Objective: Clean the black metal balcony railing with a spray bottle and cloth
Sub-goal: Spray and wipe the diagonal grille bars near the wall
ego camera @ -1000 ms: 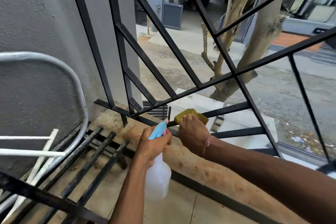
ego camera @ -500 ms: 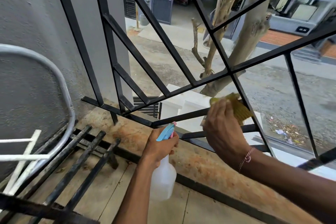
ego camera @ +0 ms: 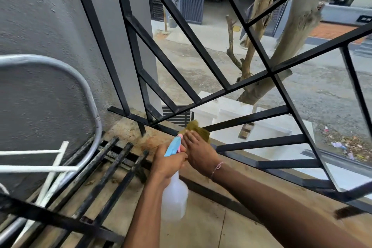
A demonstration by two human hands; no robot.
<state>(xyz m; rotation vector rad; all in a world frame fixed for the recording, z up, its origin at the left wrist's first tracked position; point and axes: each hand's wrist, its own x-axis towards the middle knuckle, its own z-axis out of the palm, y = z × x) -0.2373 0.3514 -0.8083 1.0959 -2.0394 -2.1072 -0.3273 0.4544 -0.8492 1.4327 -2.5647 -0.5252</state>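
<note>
The right hand (ego camera: 198, 152) pressed a mustard-yellow ribbed cloth (ego camera: 196, 130) against the black metal balcony railing (ego camera: 249, 118), down where the slanted bars run together just above the stained stone ledge (ego camera: 128, 133). Its fingers lay over the cloth and covered most of it — whether the thumb was curled under the fabric could not be told. A thin pinkish bracelet (ego camera: 217, 167) circled that wrist.

The left hand (ego camera: 168, 164) gripped the neck of a translucent white plastic spray bottle with a blue-and-pink trigger head (ego camera: 174, 197), fingers wrapped round it, the nozzle pointing up toward the cloth and almost touching the right hand. The bottle's body hung below the fist, over the tiled balcony floor (ego camera: 201, 231).

To the left, a loose black metal grille (ego camera: 94, 177) lay flat on the floor beside a bent grey metal tube (ego camera: 88, 94) — both close to the rough grey wall (ego camera: 40, 26).
</note>
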